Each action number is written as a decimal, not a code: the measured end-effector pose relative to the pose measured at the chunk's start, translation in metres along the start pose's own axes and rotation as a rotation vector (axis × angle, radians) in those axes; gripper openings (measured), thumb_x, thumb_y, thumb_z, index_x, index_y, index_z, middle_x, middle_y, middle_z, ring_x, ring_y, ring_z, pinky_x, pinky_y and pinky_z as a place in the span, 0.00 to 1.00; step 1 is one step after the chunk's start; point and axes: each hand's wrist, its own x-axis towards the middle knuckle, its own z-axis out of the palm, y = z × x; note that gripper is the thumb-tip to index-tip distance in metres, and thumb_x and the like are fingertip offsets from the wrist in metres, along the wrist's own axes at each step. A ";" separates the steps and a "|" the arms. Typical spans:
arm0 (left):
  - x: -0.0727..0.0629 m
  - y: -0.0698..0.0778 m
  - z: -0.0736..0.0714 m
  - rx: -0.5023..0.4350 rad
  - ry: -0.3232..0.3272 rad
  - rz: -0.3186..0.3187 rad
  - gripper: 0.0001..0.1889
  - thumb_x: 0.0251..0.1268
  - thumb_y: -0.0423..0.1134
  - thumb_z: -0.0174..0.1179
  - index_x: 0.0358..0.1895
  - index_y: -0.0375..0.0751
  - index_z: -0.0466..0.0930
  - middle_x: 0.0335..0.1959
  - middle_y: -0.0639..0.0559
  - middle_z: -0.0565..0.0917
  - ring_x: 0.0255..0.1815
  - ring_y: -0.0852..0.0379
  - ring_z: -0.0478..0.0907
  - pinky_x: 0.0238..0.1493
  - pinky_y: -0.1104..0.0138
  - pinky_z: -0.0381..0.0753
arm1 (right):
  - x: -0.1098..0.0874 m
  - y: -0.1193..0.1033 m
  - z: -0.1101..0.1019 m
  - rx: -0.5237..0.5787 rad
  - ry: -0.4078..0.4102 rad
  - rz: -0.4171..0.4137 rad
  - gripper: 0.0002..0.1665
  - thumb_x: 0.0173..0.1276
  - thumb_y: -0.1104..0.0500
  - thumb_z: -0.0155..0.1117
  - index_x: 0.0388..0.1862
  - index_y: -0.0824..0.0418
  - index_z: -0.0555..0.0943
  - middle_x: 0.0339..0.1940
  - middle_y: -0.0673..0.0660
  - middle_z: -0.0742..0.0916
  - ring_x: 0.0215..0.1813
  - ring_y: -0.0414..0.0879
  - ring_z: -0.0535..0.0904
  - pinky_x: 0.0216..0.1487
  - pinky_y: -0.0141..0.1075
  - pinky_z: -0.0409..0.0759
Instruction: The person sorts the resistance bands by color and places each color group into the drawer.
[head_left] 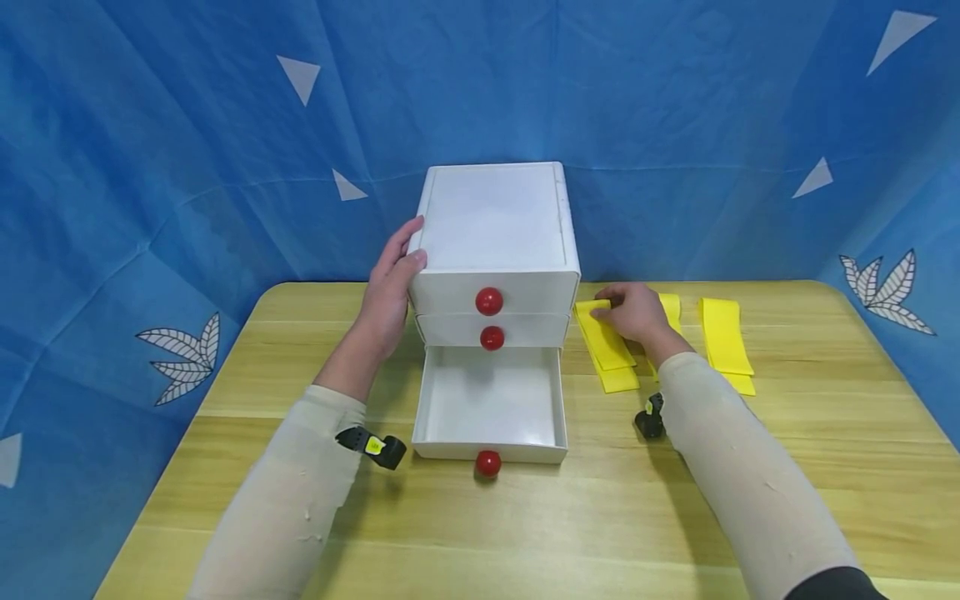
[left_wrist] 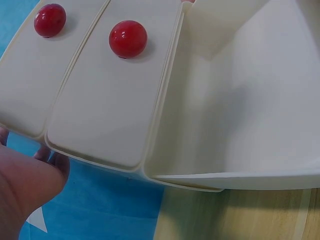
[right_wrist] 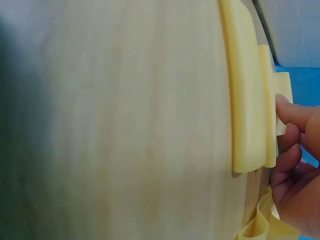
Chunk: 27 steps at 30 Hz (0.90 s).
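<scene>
A white drawer cabinet (head_left: 495,221) with red round knobs stands at the table's middle. Its bottom drawer (head_left: 491,400) is pulled out, and nothing lies inside. My left hand (head_left: 390,292) rests against the cabinet's left side, thumb near the top front corner; the left wrist view shows only part of this hand (left_wrist: 30,175). To the right of the cabinet my right hand (head_left: 633,312) pinches the far end of a folded yellow strip (head_left: 607,342) between thumb and finger. In the right wrist view that strip (right_wrist: 247,95) lies lengthwise on the table.
Another yellow strip (head_left: 671,308) is partly hidden behind my right hand. A further folded yellow strip (head_left: 725,337) lies to its right. The wooden table (head_left: 247,433) carries everything, with a blue cloth (head_left: 480,83) hanging behind its far edge.
</scene>
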 end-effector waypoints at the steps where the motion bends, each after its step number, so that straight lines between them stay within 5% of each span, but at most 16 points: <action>1: 0.000 0.000 0.000 0.001 0.000 0.001 0.28 0.77 0.49 0.44 0.78 0.61 0.57 0.78 0.59 0.54 0.75 0.54 0.53 0.71 0.49 0.58 | 0.000 0.000 0.000 0.003 -0.002 0.002 0.21 0.72 0.57 0.66 0.61 0.63 0.80 0.58 0.65 0.80 0.55 0.59 0.71 0.62 0.53 0.71; 27: -0.001 -0.002 0.001 0.022 0.010 -0.015 0.27 0.77 0.51 0.44 0.77 0.67 0.58 0.78 0.61 0.54 0.75 0.54 0.52 0.70 0.46 0.58 | -0.050 -0.014 -0.035 -0.085 0.162 -0.177 0.18 0.70 0.51 0.68 0.48 0.65 0.84 0.46 0.63 0.83 0.48 0.59 0.74 0.42 0.49 0.74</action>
